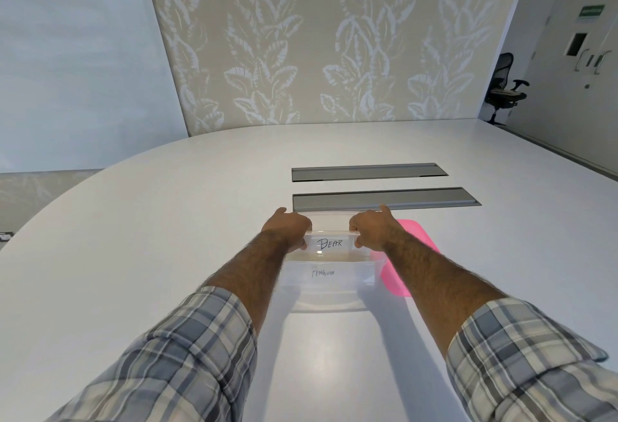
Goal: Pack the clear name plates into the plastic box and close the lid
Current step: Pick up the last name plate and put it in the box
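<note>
Together, our two hands hold one clear name plate (329, 243) by its ends. It carries a white card that reads "BEAR" in handwritten letters. The left hand (289, 226) grips the left end and the right hand (371, 229) grips the right end. Each hand has its fingers curled over the top edge and its thumb on the face turned toward us. One digit of each hand points forward, past the plate.

We hold the plate roughly upright over the far half of the clear plastic box (327, 306), with its lower edge down inside the walls. We cannot tell whether it touches the bottom. A second name plate (322, 273), marked "PENGUIN", already lies in the box on the side nearer to us.

The box stands open on the white tabletop (167, 221). Its pink lid (413, 237) lies flat just to the right of it, partly hidden under our right forearm. Rolled plaid sleeves (187, 354) cover both arms up to the elbow.

Beyond the box, two long grey hatches (384, 197) are set into the tabletop, one behind the other, and the nearer one lies just behind our hands. A wall panel (301, 37) with a pale leaf pattern rises behind the tabletop. At the far right, a black office chair (505, 90) stands near a door (585, 54).
</note>
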`<action>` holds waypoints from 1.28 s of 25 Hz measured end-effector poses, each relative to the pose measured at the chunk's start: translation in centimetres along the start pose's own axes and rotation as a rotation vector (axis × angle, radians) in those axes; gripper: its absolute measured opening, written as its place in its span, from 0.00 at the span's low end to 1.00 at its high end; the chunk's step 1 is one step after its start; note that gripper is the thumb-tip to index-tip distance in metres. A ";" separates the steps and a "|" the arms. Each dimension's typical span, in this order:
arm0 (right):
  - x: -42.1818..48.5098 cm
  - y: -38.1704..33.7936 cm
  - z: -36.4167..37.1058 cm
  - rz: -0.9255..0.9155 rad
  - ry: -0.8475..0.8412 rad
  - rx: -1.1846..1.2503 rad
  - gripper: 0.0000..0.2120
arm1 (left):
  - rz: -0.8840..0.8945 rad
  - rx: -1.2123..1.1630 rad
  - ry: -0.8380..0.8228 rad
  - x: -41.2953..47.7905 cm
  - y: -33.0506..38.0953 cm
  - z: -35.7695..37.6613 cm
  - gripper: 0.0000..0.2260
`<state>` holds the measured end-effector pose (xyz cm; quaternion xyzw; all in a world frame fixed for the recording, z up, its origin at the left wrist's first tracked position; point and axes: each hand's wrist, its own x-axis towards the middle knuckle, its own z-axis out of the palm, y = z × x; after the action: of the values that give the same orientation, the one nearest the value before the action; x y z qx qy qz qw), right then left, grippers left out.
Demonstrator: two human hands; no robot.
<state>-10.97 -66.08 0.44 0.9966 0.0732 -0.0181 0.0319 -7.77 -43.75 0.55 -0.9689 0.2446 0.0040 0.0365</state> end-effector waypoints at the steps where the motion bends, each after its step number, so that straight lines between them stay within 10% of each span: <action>1: 0.0 -0.1 0.1 0.003 -0.005 0.001 0.17 | 0.010 0.008 -0.002 0.0 0.0 0.1 0.19; 26: -1.5 -1.6 0.0 0.014 0.111 0.194 0.17 | 0.035 -0.147 0.239 -2.2 -0.6 -0.1 0.20; 32: -2.5 -1.9 0.3 0.013 0.055 0.209 0.34 | -0.126 -0.252 0.041 -4.1 -0.7 0.9 0.34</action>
<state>-13.74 -64.58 0.09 0.9951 0.0651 0.0021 -0.0744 -11.08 -41.15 -0.20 -0.9792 0.1814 0.0127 -0.0903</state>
